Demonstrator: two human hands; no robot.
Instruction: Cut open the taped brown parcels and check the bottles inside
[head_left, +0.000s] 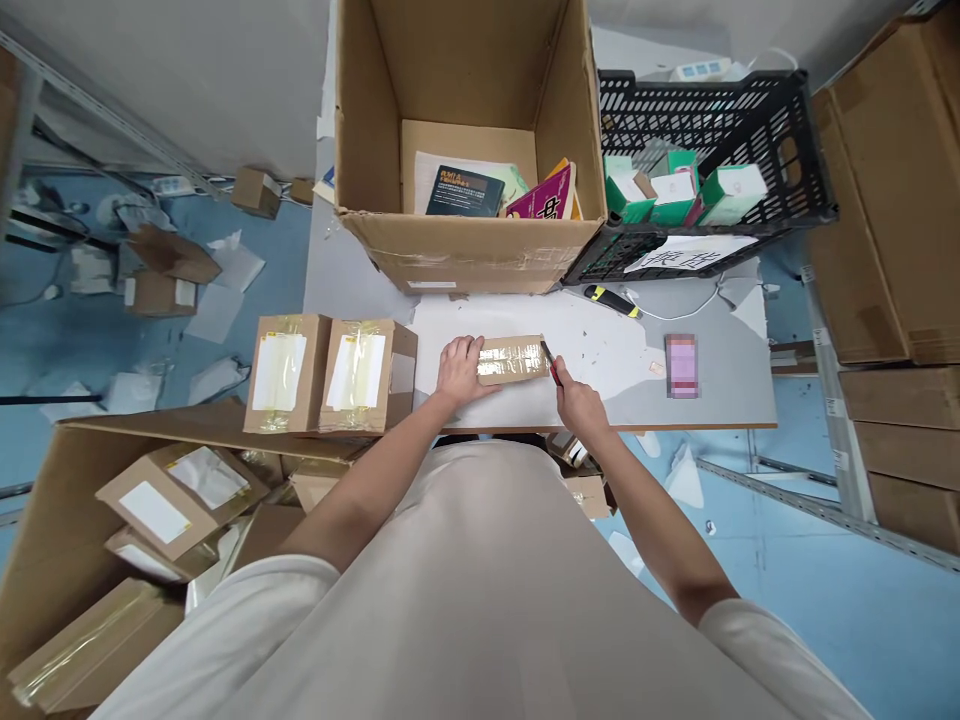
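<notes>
A small cardboard box with clear tape along its top lies on the white table in front of me. My left hand is closed around its left end. In my right hand is a utility knife, dark with some red, its tip at the box's right end. Whether the blade is in the tape is too small to tell. Another utility knife, black and yellow, lies behind on the table. Two taped boxes with white labels, a left one and a right one, stand to my left.
A large open carton with books stands at the back, beside a black crate of green-white boxes. A pink, blurred rectangle lies at right. A big carton of parcels is at lower left; stacked boxes stand far right.
</notes>
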